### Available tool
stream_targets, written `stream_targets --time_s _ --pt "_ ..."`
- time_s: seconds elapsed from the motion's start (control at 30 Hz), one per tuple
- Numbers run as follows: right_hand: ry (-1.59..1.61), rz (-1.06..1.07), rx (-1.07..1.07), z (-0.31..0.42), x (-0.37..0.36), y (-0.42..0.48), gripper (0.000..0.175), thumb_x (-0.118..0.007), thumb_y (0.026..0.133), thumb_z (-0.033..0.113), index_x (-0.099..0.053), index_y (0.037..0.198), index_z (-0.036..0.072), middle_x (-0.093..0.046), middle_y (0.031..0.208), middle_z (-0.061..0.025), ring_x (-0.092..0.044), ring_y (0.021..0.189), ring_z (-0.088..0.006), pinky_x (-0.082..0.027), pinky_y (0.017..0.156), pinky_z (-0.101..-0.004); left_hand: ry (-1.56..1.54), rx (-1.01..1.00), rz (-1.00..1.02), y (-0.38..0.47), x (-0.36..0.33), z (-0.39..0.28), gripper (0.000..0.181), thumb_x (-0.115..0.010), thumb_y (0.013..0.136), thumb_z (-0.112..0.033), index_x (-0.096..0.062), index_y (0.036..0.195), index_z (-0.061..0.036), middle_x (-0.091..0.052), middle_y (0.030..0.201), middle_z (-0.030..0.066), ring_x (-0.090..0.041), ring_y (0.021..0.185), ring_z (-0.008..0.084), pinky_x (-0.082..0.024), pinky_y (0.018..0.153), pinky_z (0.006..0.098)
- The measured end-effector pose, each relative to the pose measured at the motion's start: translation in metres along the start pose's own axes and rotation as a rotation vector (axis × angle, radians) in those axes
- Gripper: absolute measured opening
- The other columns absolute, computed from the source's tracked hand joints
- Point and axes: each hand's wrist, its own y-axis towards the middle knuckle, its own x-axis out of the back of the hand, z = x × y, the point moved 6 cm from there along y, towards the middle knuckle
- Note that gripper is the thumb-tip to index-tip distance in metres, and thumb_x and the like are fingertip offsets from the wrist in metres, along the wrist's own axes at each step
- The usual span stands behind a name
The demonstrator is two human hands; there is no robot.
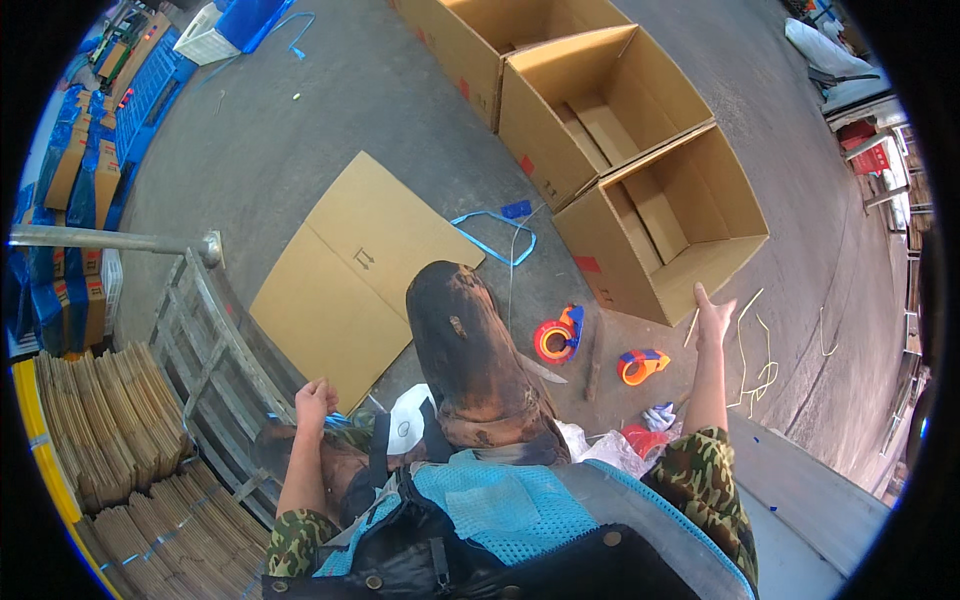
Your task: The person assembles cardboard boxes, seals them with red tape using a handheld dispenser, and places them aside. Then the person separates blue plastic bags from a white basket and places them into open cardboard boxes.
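My right hand (712, 319) is at the near wall of the closest open cardboard box (679, 296), its fingers apart and one fingertip against or just beside the wall. That box stands upright on the floor, open at the top, with a red mark on its side. Behind it a second open box (547, 157) and a third (465, 52) form a row. My left hand (317, 401) is closed above my left leg, and nothing shows in it. Before my knee lies a flat cardboard sheet (352, 240) with printed arrows.
Two tape dispensers, one red and blue (576, 334) and one orange (636, 369), lie by a knife blade (544, 369) and a stick (595, 356). Blue strapping (531, 251) loops on the floor. A metal frame (217, 345) and stacked flat cartons (112, 427) stand left.
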Motion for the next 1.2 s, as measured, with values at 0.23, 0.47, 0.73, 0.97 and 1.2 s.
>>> stream_targets --time_s 0.23,0.47,0.73,0.97,1.2 --pt "0.678 0.718 -0.313 0.058 -0.105 -0.007 0.040 -0.057 0.073 0.002 -0.054 0.112 -0.002 -0.060 0.099 -0.0131 -0.061 0.090 -0.0284 -0.053 0.077 -0.0458 -0.105 0.131 0.021 0.017 0.007 0.019 0.021 -0.056 0.099 -0.020 -0.062 0.106 -0.0005 -0.062 0.076 0.0059 -0.060 0.060 0.0136 -0.045 0.048 0.0255" --pt "0.576 0.791 -0.241 0.123 -0.170 0.035 0.027 -0.061 0.079 0.009 -0.059 0.104 0.000 -0.063 0.094 -0.0119 -0.063 0.081 -0.0258 -0.053 0.068 -0.0410 -0.021 0.103 0.055 0.068 -0.008 0.022 0.023 -0.059 0.096 -0.022 -0.062 0.100 0.0009 -0.062 0.076 0.0059 -0.057 0.058 0.0125 -0.044 0.048 0.0254" --pt "1.280 0.919 -0.439 0.196 -0.204 -0.045 0.074 -0.053 0.095 0.059 -0.040 0.141 0.002 -0.048 0.138 -0.0172 -0.047 0.129 -0.0311 -0.046 0.101 -0.0493 0.235 -0.031 -0.203 0.168 0.062 0.126 0.030 -0.062 0.088 -0.021 -0.067 0.101 0.0067 -0.072 0.090 0.0160 -0.069 0.083 0.0263 -0.053 0.072 0.0348" --pt "-0.208 1.087 0.541 0.165 -0.383 -0.201 0.065 -0.066 0.089 0.042 -0.054 0.132 -0.005 -0.064 0.120 -0.0176 -0.064 0.110 -0.0294 -0.049 0.094 -0.0371 0.401 0.167 -0.475 0.212 0.080 0.150 0.064 -0.062 0.090 -0.036 -0.049 0.134 0.0090 -0.061 0.125 0.0273 -0.057 0.119 0.0412 -0.045 0.100 0.0431" --pt "-0.470 1.050 0.911 0.224 -0.526 -0.287 0.070 -0.067 0.081 0.051 -0.060 0.121 -0.006 -0.064 0.113 -0.0272 -0.062 0.105 -0.0408 -0.049 0.091 -0.0444 0.275 0.233 -0.703 0.266 0.104 0.203 0.072 -0.054 0.092 -0.050 -0.050 0.134 0.0083 -0.055 0.129 0.0346 -0.053 0.122 0.0460 -0.041 0.105 0.0482"
